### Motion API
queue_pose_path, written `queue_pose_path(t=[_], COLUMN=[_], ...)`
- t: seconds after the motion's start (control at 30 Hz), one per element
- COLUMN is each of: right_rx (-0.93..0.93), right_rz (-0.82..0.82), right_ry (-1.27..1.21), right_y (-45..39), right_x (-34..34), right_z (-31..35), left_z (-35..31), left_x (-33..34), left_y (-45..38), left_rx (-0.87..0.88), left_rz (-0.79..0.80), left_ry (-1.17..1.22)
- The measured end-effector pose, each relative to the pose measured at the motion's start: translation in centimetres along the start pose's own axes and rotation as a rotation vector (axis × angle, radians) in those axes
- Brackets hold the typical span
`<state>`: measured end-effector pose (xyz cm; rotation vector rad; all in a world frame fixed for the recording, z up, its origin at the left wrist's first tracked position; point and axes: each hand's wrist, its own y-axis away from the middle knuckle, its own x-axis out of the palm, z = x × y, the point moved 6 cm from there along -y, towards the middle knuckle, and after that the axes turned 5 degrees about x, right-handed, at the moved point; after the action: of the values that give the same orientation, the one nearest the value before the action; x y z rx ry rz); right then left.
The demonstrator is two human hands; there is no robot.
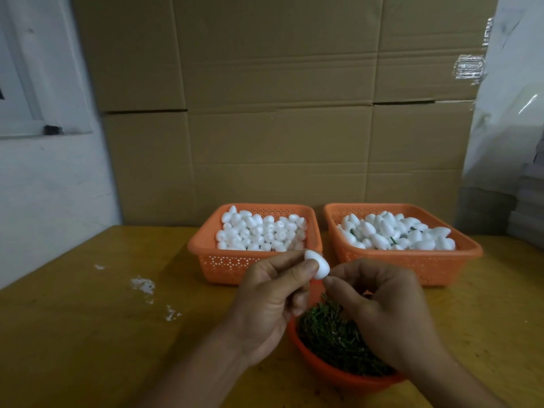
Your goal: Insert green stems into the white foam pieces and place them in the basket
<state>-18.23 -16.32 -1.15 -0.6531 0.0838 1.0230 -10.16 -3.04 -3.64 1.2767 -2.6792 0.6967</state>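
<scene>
The left hand (266,301) pinches a white foam piece (317,267) between thumb and forefinger, holding it above the orange bowl (332,375) of green stems (335,337). The right hand (388,313) has its grip pressed together at the foam piece's lower tip; whether a stem sits between those fingertips cannot be told. Behind, on the table (88,334), the left basket (229,267) holds plain foam pieces, and the right basket (412,265) holds foam pieces with some green stems showing.
</scene>
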Motion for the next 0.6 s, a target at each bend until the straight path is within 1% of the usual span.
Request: queue_pose_path(t=[0.1,0.2,0.27,0.47,0.6], right_rx=[0.015,0.024,0.035,0.073,0.090], right_rz=[0.019,0.080,0.110,0.125,0.128], right_ry=[-0.058,-0.121,-0.153,-0.205,-0.210], right_y=[-0.1,0.0,0.1,0.2,0.3], right_x=[0.1,0.4,0.7,1.1,1.1], right_z=[-0.1,-0.1,0.0,-0.1,-0.1], left_z=[-0.1,-0.1,-0.2,-0.9,-1.1], left_x=[0.1,0.1,0.1,0.1,0.1], left_y=[0.0,0.0,0.0,0.0,0.2], left_rx=[-0.001,0.009,0.030,0.138,0.193], left_rz=[0.028,0.030,0.025,0.041,0.023], left_ry=[0.036,0.012,-0.033,-0.204,-0.311])
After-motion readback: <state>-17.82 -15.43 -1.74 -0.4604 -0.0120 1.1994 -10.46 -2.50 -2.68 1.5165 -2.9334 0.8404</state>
